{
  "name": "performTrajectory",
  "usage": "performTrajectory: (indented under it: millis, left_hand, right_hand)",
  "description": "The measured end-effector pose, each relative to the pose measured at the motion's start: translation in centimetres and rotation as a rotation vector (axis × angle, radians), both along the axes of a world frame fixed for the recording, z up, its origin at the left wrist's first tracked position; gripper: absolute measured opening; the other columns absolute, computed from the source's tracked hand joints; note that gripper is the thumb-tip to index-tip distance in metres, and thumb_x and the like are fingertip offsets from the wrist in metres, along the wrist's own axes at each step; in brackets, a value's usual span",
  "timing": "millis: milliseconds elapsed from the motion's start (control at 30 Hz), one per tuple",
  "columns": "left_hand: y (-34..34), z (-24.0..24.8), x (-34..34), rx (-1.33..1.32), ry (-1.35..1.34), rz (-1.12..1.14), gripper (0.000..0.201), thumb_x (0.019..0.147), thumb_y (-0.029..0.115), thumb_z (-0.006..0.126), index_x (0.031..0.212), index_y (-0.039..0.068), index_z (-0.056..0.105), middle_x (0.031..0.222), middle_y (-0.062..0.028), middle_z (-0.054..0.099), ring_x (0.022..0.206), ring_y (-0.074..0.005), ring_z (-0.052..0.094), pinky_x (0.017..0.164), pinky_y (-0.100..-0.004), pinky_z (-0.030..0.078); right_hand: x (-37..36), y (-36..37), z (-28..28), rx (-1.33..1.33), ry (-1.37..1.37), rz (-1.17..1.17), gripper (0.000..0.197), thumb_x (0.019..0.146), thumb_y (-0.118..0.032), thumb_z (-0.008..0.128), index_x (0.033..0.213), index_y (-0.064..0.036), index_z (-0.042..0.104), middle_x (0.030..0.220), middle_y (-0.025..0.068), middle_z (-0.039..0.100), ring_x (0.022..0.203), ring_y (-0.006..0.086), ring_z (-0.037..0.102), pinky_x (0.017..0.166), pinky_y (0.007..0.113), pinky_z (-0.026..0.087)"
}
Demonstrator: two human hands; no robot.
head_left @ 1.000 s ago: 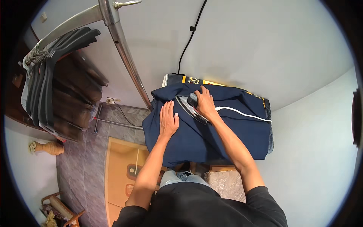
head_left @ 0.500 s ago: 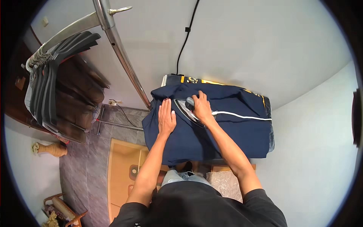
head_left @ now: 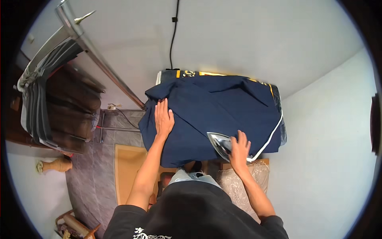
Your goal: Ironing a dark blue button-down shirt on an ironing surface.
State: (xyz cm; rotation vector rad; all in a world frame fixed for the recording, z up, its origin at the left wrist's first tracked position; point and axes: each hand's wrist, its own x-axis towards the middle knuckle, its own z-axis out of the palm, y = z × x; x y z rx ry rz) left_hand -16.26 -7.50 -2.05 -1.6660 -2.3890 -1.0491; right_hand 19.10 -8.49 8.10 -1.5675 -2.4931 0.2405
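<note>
A dark navy garment with a thin white stripe lies spread over a board or table with a yellow-trimmed cover. My left hand lies flat on the cloth near its left edge, fingers apart. My right hand grips a clothes iron with a shiny metal soleplate, at the near edge of the garment. The iron's pointed tip faces left.
A black cord runs up the white wall behind the garment. A metal rail with hanging dark clothes stands at the left. The tiled floor and a tan mat lie below. A patterned cushion sits by my right forearm.
My right hand has drawn the iron from the garment's far left part down to its near right edge. My left hand has stayed pressed on the cloth.
</note>
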Motion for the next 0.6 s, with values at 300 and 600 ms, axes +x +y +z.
performTrajectory:
  millis: [300,600]
  left_hand:
    - [0.1,2.4,1.6,0.204,-0.050,-0.208,0.038,0.097,0.005,0.051,0.133,-0.002,0.059,0.143,-0.0175,0.057,0.139,-0.0373,0.048,0.117,-0.0470,0.035]
    - [4.8,1.4,3.5,-0.159,0.149,-0.466,0.056,0.106,0.025,0.045,0.156,0.001,0.038,0.167,-0.0148,0.031,0.156,-0.0320,0.023,0.127,-0.0474,0.018]
  right_hand:
    - [7.4,-2.9,-2.7,0.101,0.281,-0.227,0.059,0.060,0.017,0.066,0.117,-0.0001,0.064,0.150,0.0260,0.045,0.141,0.0458,0.042,0.115,0.053,0.035]
    - [-6.1,2.1,0.2,0.182,-0.030,0.029,0.043,0.072,0.001,0.072,0.113,-0.0029,0.063,0.146,0.0235,0.046,0.142,0.0406,0.041,0.111,0.071,0.032]
